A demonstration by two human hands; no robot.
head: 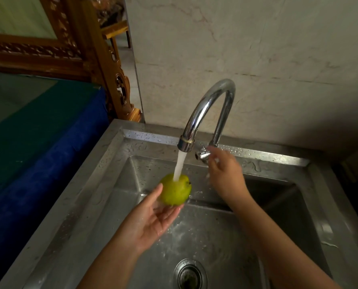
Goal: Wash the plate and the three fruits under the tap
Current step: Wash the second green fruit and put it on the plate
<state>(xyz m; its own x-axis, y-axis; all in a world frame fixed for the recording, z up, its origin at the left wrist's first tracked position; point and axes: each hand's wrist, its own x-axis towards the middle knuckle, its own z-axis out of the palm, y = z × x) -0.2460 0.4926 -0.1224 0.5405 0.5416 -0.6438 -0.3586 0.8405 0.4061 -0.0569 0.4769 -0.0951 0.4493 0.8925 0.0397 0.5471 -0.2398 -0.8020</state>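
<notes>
The green fruit (pixel 175 191) — round, yellow-green, with a small dark calyx on its right side, perhaps a guava — sat directly under the stream (pixel 179 166) that fell from the chrome tap (pixel 207 109), above the left part of the steel sink (pixel 215 232). The left hand (pixel 153 222) cradled it from below: palm up, fingers nearly straight, thumb lying against the fruit's left flank, no finger curled over the top. The right hand (pixel 224 174) was at the tap handle (pixel 203 154); its fingers were blurred, and I could not tell whether they pinched the handle or only touched it. The plate and the other two fruits were out of view.

The fruit looked firm and light enough for one hand, and wet skin on a round body would be slippery — the stream struck its top and could roll it off an open palm. A safer hold would seem to be a shallow cup, with the fingertips curved up round the far side and the thumb opposite, at the widest girth rather than near the calyx. It seemed unlikely to bruise under moderate pressure, so a firm squeeze while turning it under the water ought to do no harm. A drop would probably send it into the basin, toward the drain (pixel 190 275).
</notes>
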